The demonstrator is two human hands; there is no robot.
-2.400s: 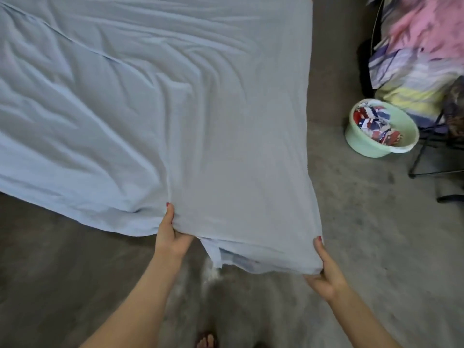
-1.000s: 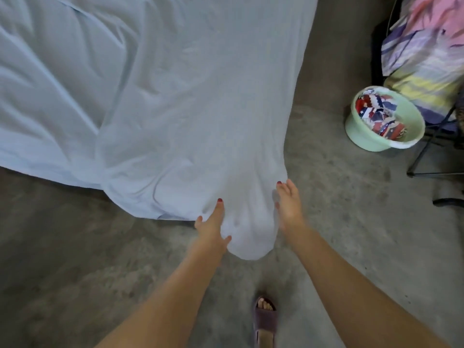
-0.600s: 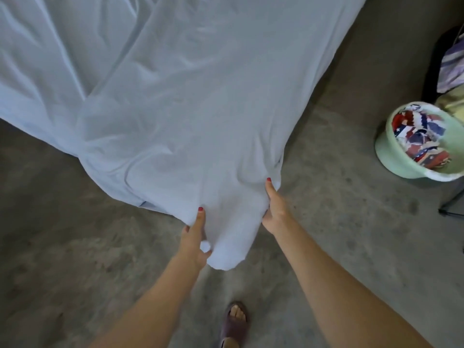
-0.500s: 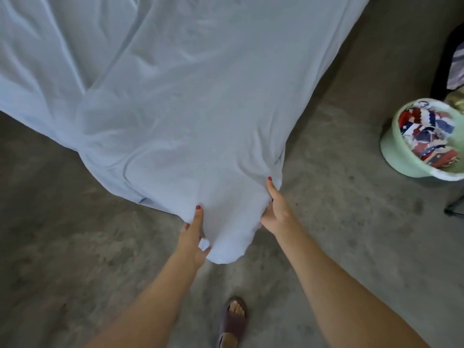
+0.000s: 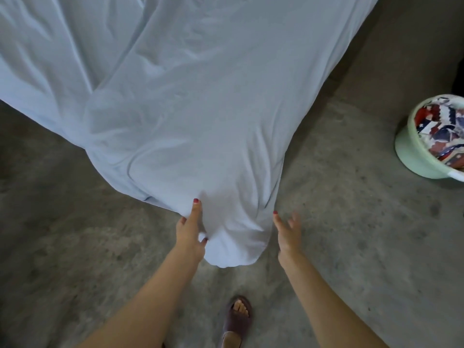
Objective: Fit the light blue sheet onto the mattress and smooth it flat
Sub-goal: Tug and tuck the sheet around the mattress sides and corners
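Observation:
The light blue sheet covers the mattress, which is fully hidden beneath it. Its near corner droops in a rounded bulge toward the concrete floor, and long creases run across the upper left part. My left hand pinches the fabric on the left side of that corner, thumb on top. Just right of the corner, my right hand hovers with its fingers spread and holds nothing.
A pale green basin filled with red, white and blue cloth sits on the floor at the right edge. My foot in a dark sandal stands below the corner. Grey concrete floor surrounds the mattress.
My right hand has let go of the corner's right side and opened beside it. My left hand keeps its grip. The corner hangs lower and rounder.

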